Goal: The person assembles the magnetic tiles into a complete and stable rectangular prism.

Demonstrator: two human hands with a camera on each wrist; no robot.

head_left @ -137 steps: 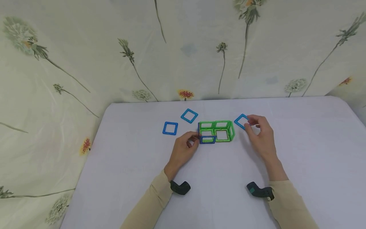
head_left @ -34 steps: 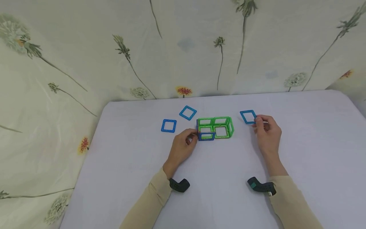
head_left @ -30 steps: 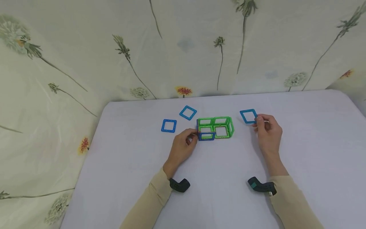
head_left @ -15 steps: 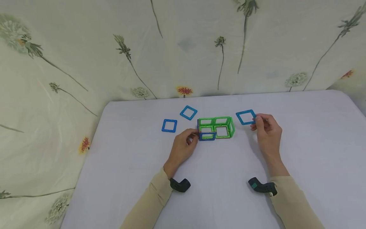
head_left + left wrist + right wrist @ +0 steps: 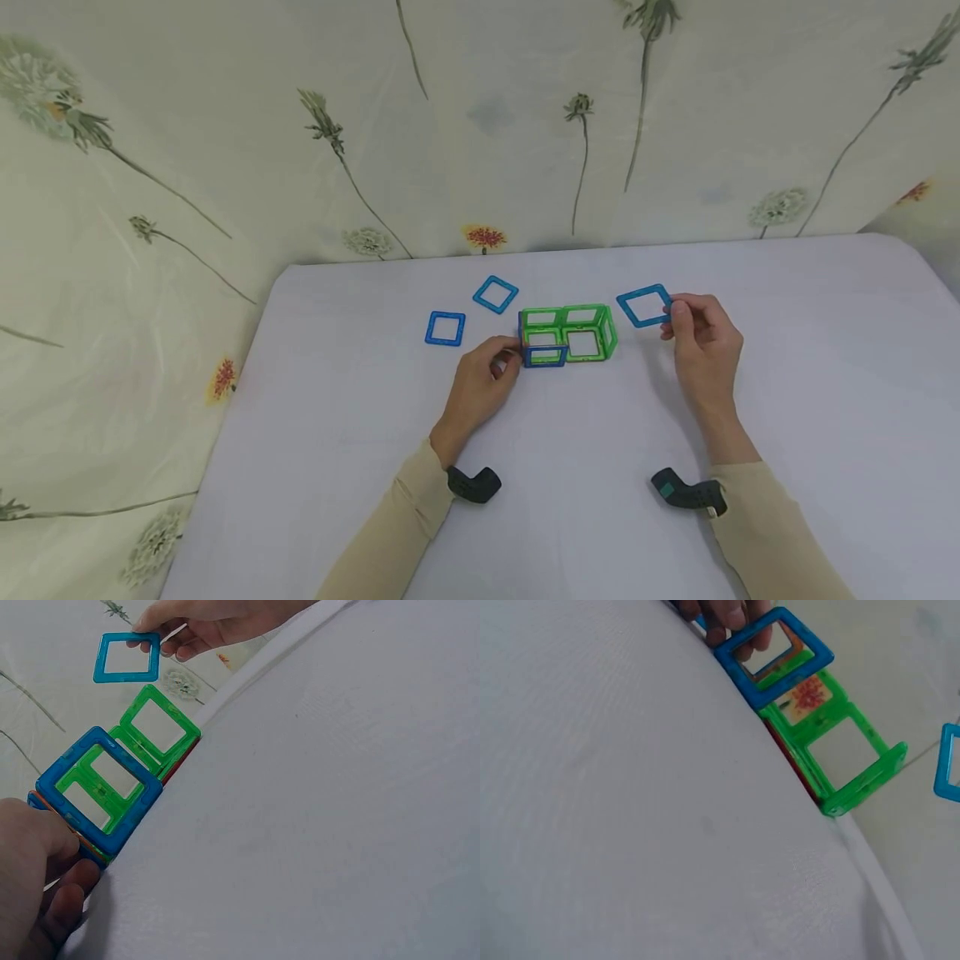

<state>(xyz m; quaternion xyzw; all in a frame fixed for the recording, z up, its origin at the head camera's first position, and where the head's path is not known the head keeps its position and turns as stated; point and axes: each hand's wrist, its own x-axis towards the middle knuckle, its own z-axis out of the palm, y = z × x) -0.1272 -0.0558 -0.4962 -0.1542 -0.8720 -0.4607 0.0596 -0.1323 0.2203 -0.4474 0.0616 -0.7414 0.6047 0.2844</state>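
Note:
A small box-like structure of green and dark blue square magnetic tiles (image 5: pixel 562 320) stands on the white table. Its green tiles form the floor, the back and the right end, while a blue tile (image 5: pixel 66 756) stands upright at the front left. My left hand (image 5: pixel 480 379) holds the structure's left end between curled fingers and thumb; those fingers are partly hidden behind the blue front tile in the right wrist view. Beyond the right end, my right hand (image 5: pixel 707 350) pinches a lighter blue square magnetic tile (image 5: pixel 627 312) by its right edge, raised and tilted, apart from the structure.
Two loose blue square tiles lie left of the structure: one (image 5: pixel 444 342) nearly straight, the other (image 5: pixel 482 287) turned like a diamond farther back. A cloth with dandelion prints (image 5: pixel 487 167) hangs behind the table's far edge.
The right hand has turned the held tile, which earlier pointed corner-up, and over the last second shifted it slightly left toward the structure. The left hand and structure have stayed in place.

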